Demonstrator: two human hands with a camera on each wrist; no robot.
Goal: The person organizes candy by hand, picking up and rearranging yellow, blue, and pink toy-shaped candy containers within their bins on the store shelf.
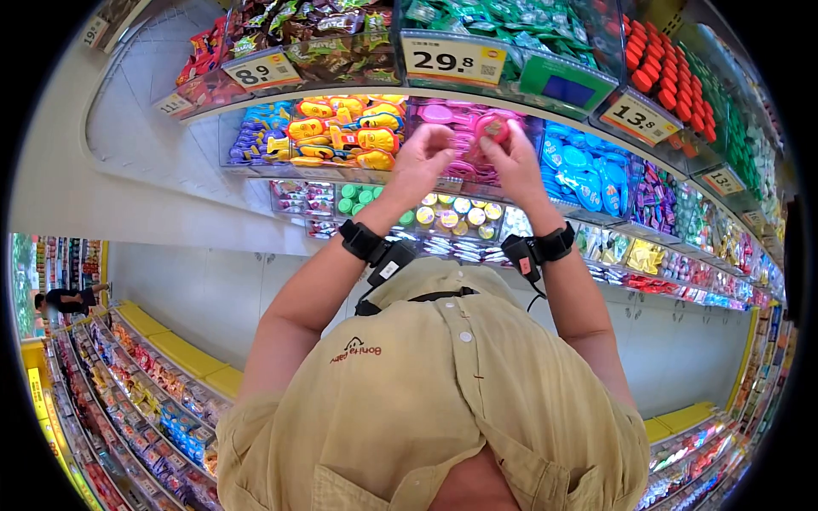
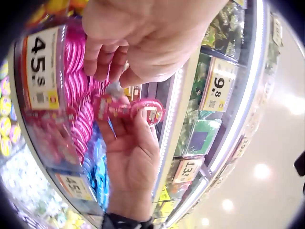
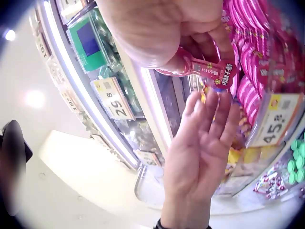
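My right hand (image 1: 518, 175) pinches a pink snack pack (image 1: 492, 128), its thumb across the face. Round-ended with a narrower middle, the pack (image 3: 209, 70) bears white printed characters in the right wrist view. To its left, my left hand (image 1: 421, 167) has relaxed fingers and holds nothing; in the right wrist view the left palm (image 3: 195, 157) faces the camera, fingertips just under the pack. Behind both hands is a clear bin (image 2: 62, 71) of similar pink packs (image 2: 78, 90), with a 45.8 price tag (image 2: 40, 67) on its front.
Yellow packs (image 1: 345, 132) fill the bin to the left, blue packs (image 1: 588, 170) the one to the right. Above runs a shelf edge with price tags (image 1: 453, 60). Green-lidded jars (image 1: 358, 200) and round yellow-and-white tubs (image 1: 460, 213) sit lower. A person (image 1: 72, 298) stands far left.
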